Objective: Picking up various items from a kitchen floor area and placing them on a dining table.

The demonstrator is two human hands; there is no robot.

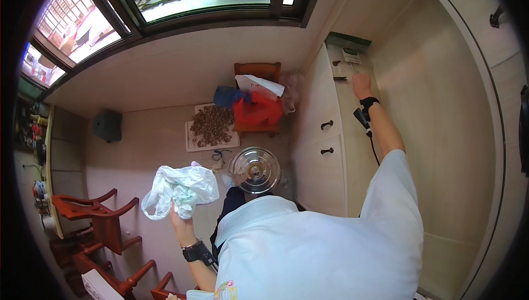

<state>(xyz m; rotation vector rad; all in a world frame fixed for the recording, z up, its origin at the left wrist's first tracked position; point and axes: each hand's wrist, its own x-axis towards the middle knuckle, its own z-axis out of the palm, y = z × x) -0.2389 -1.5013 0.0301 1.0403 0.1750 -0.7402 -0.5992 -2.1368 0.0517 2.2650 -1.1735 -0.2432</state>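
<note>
My left hand [180,217], partly hidden, is closed on a bunch of crumpled white plastic bags [186,188] held out over the floor at the left. My right hand [362,83] reaches to the far part of the cabinet's long counter top [355,143]. It is beside a small white device [351,55] with a pale cord. Whether the fingers hold anything cannot be told. A small dark strip [340,78] and a small brown thing [336,63] lie to its left. Both wrists wear black straps with cabled modules.
A steel pot with a glass lid [255,170] stands by my feet. Beyond it are a wooden chair [257,68] with a red bag [258,109] on it and a white tray [194,143] of brown pieces. Red-brown wooden chairs [107,225] stand at the left; a window is ahead.
</note>
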